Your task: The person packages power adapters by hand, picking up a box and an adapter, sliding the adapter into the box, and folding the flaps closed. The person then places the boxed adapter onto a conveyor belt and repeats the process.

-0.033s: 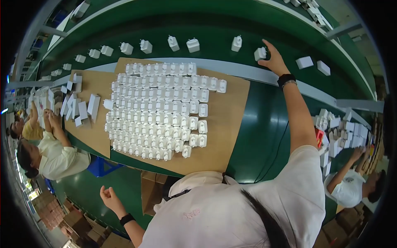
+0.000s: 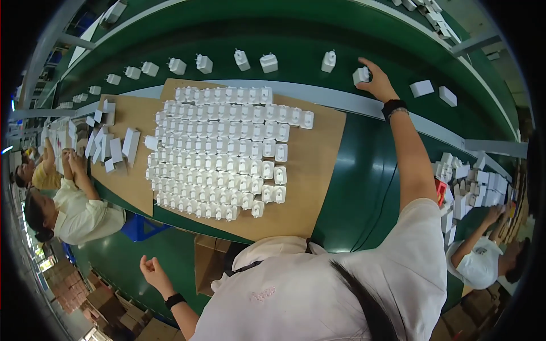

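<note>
My right hand [image 2: 377, 84] reaches across the green conveyor belt, its thumb and forefinger curved apart around a small white plug adapter [image 2: 360, 76]. A gap shows between the forefinger and the adapter; whether the thumb touches it I cannot tell. My left hand [image 2: 157, 275] hangs low at the left beside the table, empty, its fingers loosely bent and apart. Between my hands, many white plug adapters [image 2: 227, 148] stand in close rows on a brown cardboard sheet [image 2: 310, 170], their pins pointing up.
More adapters stand spaced along the conveyor belt [image 2: 301, 40], with two white boxes [image 2: 422, 88] at the right. White boxes [image 2: 116, 150] lie on another cardboard sheet at the left. Co-workers sit on both sides. A pile of white boxes [image 2: 483, 187] is at the right.
My right forefinger has come down slightly closer to the adapter, and the gap around it is smaller. The adapters on the belt sit slightly farther right in view. My left hand is nearly still.
</note>
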Tool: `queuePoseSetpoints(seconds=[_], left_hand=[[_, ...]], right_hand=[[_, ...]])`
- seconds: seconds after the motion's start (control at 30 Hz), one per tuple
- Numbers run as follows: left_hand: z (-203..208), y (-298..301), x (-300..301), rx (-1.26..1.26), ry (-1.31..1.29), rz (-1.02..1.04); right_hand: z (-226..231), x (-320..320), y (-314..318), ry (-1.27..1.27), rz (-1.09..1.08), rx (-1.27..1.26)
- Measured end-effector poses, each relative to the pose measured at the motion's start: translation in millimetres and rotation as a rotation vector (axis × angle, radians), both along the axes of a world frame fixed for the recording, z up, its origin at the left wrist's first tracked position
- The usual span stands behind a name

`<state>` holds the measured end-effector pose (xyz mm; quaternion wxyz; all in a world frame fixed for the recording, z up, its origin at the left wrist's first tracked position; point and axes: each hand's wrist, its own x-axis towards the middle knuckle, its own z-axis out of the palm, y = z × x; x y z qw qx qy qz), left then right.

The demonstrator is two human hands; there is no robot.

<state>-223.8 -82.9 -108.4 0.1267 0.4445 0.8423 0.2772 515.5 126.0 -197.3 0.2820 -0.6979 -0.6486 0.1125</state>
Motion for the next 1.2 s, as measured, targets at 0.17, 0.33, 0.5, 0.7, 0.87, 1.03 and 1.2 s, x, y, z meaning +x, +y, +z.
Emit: queuePoseSetpoints(seconds=[0.17, 0.33, 0.5, 0.7, 0.87, 1.03, 1.2], left_hand=[[-47.4, -65.1, -42.3, -0.152, 0.115, 0.066], [-92.6, -142.7, -79.4, -0.429, -0.219, 0.168], [-101.1, -146.1, -64.8, -0.625, -0.266, 0.268], [-115.6, -151.0, -70.6, -0.550, -0.393, 0.273], [-131.7, -145.3, -59.3, -0.619, -0.469, 0.204], [-118.4, -125.3, -34.5, -0.546, -0.493, 0.145], [-108.4, -147.2, -15.6, -0.562, -0.504, 0.223]], right_hand=[[-8.6, -15.5, 32.9, 0.137, -0.148, -0.147], [-19.4, -36.8, 60.4, 0.247, -0.008, -0.095], [-19.2, -31.9, 55.8, 0.130, -0.019, -0.126], [38.8, -106.3, -29.8, 0.288, 0.135, -0.200], [23.3, -183.9, -102.3, 0.386, 0.140, -0.180], [0.1, -209.7, -103.6, 0.278, 0.001, -0.123], [-0.7, -212.9, -99.3, 0.283, 0.029, -0.054]])
